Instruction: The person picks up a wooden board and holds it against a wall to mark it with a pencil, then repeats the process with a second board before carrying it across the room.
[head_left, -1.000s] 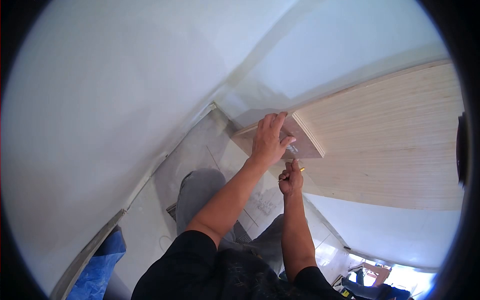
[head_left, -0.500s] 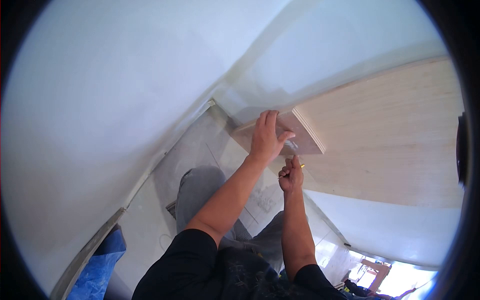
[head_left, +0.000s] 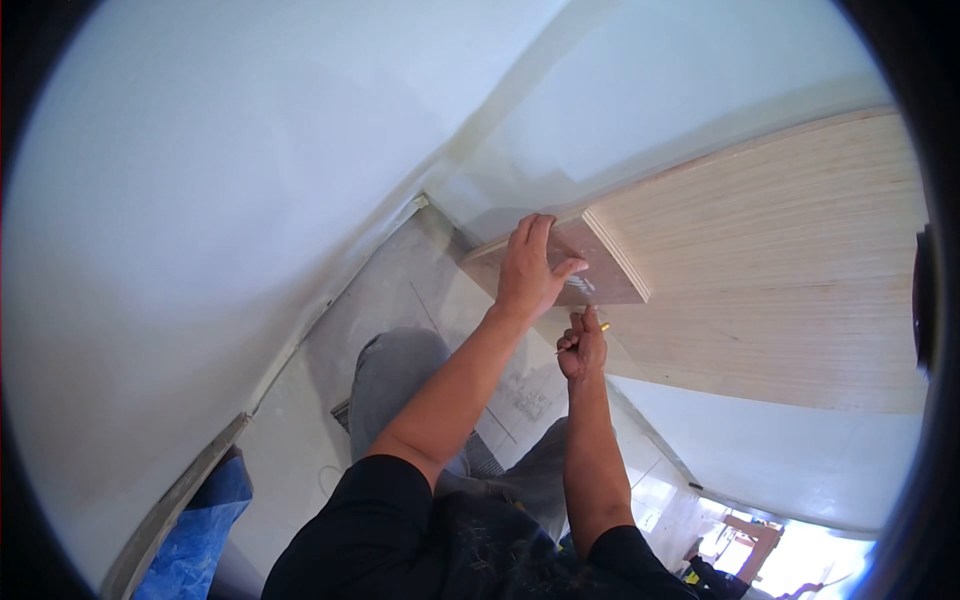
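My left hand (head_left: 528, 272) lies on a small brown-faced plywood piece (head_left: 610, 277), its fingers at the far edge and its thumb stretched across the face. The piece rests on a wide pale plywood panel (head_left: 760, 270), and its layered edge faces right. Below the near edge of the piece is my right hand (head_left: 584, 345), closed around a thin yellow pencil (head_left: 604, 327). One fingertip reaches up to the edge of the small piece. The palm side of my left hand is hidden.
White walls (head_left: 270, 150) meet in a corner beyond the panel. Grey floor tiles (head_left: 385, 275) lie under my bent knees (head_left: 395, 375). A blue plastic sheet (head_left: 195, 540) is at the lower left. A brown wooden frame (head_left: 762, 550) stands in bright light at the lower right.
Both hands keep almost the same place on and beside the small plywood piece. The view has shifted very slightly.
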